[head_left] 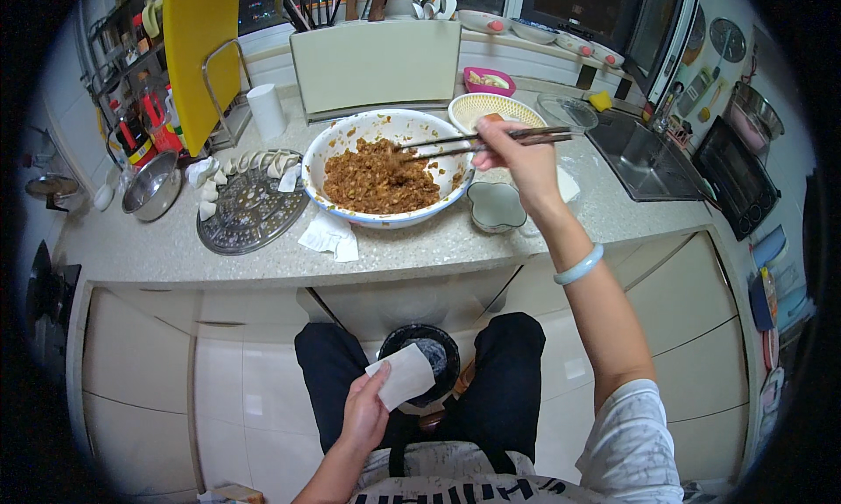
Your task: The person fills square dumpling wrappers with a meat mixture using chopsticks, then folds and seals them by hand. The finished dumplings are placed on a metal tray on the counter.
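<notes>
With its thumb on top, my left hand (369, 404) holds a thin, pale dough wrapper (409, 376) above my lap. My right hand (516, 150) grips a pair of dark chopsticks (453, 145) over the right rim of a large white enamel basin (387, 222). The chopstick tips reach into the brown minced filling (374, 182) in the basin. Left of the basin, a round dark metal tray (253, 205) bears several folded dumplings (259, 160) along its far edge. A small scalloped bowl (497, 206) stands right of the basin, below my right wrist.
A crumpled white tissue (330, 236) lies at the basin's front. Behind stand a yellow woven basket (496, 109), a pink dish (489, 81) and a white paper roll (267, 112). A metal bowl (152, 187) is at left, the sink (640, 152) at right. A black bin (448, 349) stands between my knees.
</notes>
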The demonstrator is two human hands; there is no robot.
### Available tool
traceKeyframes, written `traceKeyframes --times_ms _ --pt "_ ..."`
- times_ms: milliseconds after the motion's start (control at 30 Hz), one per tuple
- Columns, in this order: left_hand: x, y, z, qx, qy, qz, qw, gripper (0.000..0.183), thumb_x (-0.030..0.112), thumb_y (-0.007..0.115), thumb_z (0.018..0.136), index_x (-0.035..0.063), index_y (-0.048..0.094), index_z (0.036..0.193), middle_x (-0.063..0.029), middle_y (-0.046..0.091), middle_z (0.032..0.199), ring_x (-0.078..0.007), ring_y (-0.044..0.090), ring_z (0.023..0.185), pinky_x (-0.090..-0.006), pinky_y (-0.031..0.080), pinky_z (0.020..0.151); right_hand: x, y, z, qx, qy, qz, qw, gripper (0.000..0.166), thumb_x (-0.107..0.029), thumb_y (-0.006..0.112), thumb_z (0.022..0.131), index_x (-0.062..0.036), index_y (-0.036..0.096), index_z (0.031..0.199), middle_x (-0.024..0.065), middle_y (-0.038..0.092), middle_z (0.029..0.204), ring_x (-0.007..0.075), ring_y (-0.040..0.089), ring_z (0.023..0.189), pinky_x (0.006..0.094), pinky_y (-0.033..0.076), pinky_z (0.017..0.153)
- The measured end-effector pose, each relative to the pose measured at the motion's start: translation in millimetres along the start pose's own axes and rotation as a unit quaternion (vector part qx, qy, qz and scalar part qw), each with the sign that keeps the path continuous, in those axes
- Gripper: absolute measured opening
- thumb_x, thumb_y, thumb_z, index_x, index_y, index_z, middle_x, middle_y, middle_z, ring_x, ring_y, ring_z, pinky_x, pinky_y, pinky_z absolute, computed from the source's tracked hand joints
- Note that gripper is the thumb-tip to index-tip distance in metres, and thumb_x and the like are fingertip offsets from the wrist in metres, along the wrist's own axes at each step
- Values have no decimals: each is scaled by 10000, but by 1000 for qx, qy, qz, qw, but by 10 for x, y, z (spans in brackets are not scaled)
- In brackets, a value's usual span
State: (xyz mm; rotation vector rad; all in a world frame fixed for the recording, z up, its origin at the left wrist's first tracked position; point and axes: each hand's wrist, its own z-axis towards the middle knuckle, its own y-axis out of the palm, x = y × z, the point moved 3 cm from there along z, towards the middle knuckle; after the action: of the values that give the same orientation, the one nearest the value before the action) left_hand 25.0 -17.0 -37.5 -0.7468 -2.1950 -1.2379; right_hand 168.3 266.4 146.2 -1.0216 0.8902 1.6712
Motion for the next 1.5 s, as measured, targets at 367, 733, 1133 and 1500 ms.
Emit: traceKeyframes --times_ms 367,733,1133,1500 --pt "-32 -66 -9 12 -5 4 1000 326 224 508 929 -42 555 1110 -120 615 1074 -195 593 988 -301 445 883 227 -26 -32 26 50 -45 997 305 -229 640 858 72 593 850 117 629 689 154 640 557 217 530 498" --pt "-9 -46 -17 1 -1 -12 1000 327 214 495 933 -40 549 1132 -124 608 1103 -209 584 1020 -319 432 916 340 -57 -59 96 59 27 993 321 -199 572 894 117 553 843 174 630 727 212 666 586 239 548 483" --pt "404 222 158 -106 32 -108 988 437 240 422 940 -36 419 1278 -158 513 1269 -270 488 1184 -410 353 1027 314 -155 -183 139 129 182 965 329 -168 588 882 135 513 985 192 613 882 253 674 724 262 586 592" --pt "779 446 289 -153 63 -187 968 450 294 353 975 -39 413 1270 -165 507 1268 -288 489 1175 -422 339 1036 225 -107 -1239 39 224 149 962 321 -242 600 884 77 586 852 149 608 654 169 613 490 218 505 433"
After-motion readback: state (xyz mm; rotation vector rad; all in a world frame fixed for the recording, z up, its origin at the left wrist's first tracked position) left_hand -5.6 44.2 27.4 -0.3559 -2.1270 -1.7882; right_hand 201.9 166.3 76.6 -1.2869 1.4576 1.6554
